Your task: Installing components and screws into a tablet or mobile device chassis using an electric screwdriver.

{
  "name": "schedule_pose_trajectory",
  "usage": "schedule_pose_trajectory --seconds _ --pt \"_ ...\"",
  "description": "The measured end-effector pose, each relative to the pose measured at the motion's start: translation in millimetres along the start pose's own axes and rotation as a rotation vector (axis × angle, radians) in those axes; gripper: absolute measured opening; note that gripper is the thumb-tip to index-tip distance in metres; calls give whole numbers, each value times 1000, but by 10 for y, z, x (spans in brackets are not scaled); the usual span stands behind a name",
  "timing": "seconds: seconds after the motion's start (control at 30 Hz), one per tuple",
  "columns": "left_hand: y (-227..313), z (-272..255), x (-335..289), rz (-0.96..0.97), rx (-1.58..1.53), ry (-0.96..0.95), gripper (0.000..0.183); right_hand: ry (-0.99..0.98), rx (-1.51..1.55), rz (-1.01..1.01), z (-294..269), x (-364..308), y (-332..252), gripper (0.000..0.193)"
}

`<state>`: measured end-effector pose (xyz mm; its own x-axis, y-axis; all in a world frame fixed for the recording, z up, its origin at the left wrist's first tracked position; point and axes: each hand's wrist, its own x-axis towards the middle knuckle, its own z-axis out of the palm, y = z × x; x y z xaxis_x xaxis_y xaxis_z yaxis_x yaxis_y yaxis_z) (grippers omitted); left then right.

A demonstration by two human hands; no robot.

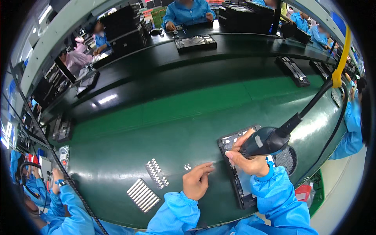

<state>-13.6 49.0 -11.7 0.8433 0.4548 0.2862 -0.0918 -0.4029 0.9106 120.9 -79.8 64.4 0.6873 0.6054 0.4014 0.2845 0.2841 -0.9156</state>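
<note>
My right hand is wrapped round a black corded electric screwdriver, held slanting over a black frame-like fixture. The tool's tip is hidden behind my fingers. Inside the fixture lies a flat grey panel, partly covered by my hand and sleeve. To the left of the fixture, my left hand hovers at or just over the green table, fingers loosely stretched toward the fixture and nothing visible in them. Close to its fingertips lie a few small white pieces.
Left of my left hand lie a sheet of small white pieces and a card of white strips. A round dish of small parts stands right of the fixture. The screwdriver's cable hangs from the upper right. Co-workers sit around the dark conveyor, which carries other fixtures.
</note>
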Motion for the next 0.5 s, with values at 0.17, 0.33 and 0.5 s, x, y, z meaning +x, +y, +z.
schedule_pose_trajectory --seconds 0.17,0.33,0.5 --pt "38 79 29 20 -25 28 23 82 98 42 47 -44 -31 33" --pt "72 128 31 133 98 41 21 132 72 -118 -77 18 -257 34" --pt "534 441 -457 450 272 -379 37 186 322 -201 -520 -132 -460 43"
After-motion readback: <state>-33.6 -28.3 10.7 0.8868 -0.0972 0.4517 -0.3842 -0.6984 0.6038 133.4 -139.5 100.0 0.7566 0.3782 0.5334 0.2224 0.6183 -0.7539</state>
